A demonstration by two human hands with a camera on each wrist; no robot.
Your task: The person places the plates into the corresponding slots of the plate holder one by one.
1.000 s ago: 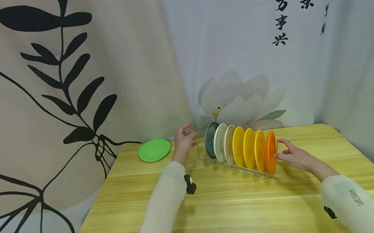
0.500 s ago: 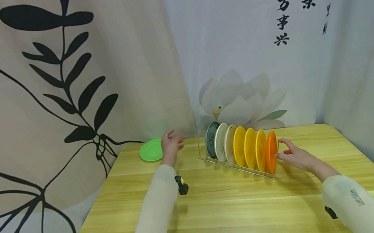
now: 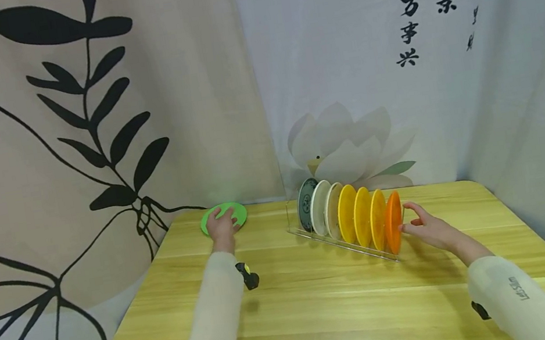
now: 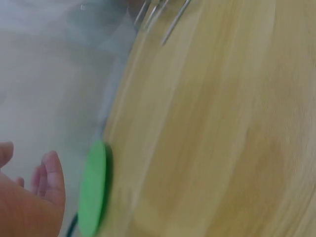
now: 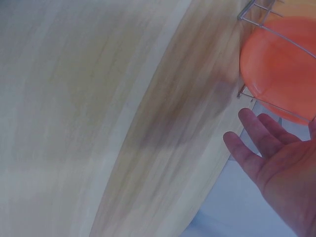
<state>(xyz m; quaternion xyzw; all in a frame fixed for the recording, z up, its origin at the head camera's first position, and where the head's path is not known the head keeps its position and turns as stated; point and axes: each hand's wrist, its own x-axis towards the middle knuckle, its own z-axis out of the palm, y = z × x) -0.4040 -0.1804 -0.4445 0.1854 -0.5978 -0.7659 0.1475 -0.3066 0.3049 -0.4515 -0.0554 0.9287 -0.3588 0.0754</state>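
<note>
A green plate [image 3: 241, 214] lies flat at the back left of the table. My left hand [image 3: 222, 228] is over it with fingers loosely spread; in the left wrist view this hand is beside the plate [image 4: 94, 190], apart from it. A wire dish rack [image 3: 347, 246] holds a row of upright plates: a dark patterned one [image 3: 305, 206], pale ones [image 3: 319, 210], several yellow ones [image 3: 363, 217] and an orange one [image 3: 394, 222] at the right end. There my right hand [image 3: 431, 228] holds the rack's end wire between thumb and index finger. Its other fingers [image 5: 261, 136] extend freely.
The wooden table [image 3: 325, 309] meets a printed curtain [image 3: 211, 114] along its back edge. Another pale curtain [image 3: 535, 125] hangs at the right side. A small black device [image 3: 248, 276] sits at my left wrist.
My left hand has moved left from beside the rack's left end to above the green plate. My right hand, the rack and its plates stay in place.
</note>
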